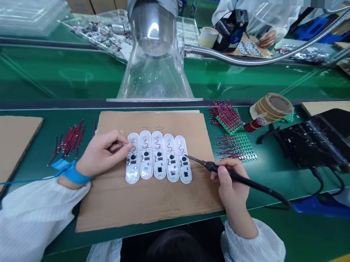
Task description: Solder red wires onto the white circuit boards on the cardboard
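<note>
A green workbench [270, 178] carries a cardboard sheet [142, 206] and apparently pin-studded circuit boards [236, 146].

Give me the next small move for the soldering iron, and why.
Probably slide the soldering iron in the right hand over to the leftmost clear board. Its tip sits at the rightmost board, while the left hand holds a thin wire at the leftmost one, so tip and wire are apart.

I'm at a factory electronics assembly line: ahead of my right grip [230, 180] lie a green worktop [58, 77], a clear fume hood [156, 75], and a co-worker's white cleanroom smock [253, 10].
</note>
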A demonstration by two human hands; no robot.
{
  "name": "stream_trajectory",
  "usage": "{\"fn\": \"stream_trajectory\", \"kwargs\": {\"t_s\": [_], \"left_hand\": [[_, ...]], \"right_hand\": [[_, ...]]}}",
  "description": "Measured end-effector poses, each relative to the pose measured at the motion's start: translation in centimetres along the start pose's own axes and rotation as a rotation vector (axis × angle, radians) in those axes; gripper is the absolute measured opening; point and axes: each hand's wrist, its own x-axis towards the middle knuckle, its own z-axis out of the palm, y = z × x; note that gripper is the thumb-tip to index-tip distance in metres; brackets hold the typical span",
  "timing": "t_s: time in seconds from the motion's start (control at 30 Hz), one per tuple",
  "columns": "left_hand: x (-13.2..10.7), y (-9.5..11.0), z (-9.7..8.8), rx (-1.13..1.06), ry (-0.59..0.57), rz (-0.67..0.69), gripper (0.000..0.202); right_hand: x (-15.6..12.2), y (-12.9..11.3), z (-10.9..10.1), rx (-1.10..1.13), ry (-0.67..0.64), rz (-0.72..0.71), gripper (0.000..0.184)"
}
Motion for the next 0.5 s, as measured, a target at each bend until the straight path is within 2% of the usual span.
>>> {"fn": "stream_trajectory", "kwargs": {"t_s": [0.37, 0.5], "left_hand": [[-0.1, -0.1, 0.3, 0.031, -0.036, 0.05, 0.015], [-0.1, -0.3, 0.3, -0.001, 0.025, 0.058, 0.014]], "right_hand": [[-0.1, 0.6, -0.2, -0.025, -0.008, -0.007, 0.018], [-0.1, -0.4, 0.1, 0.027, 0.086, -0.038, 0.02]]}}
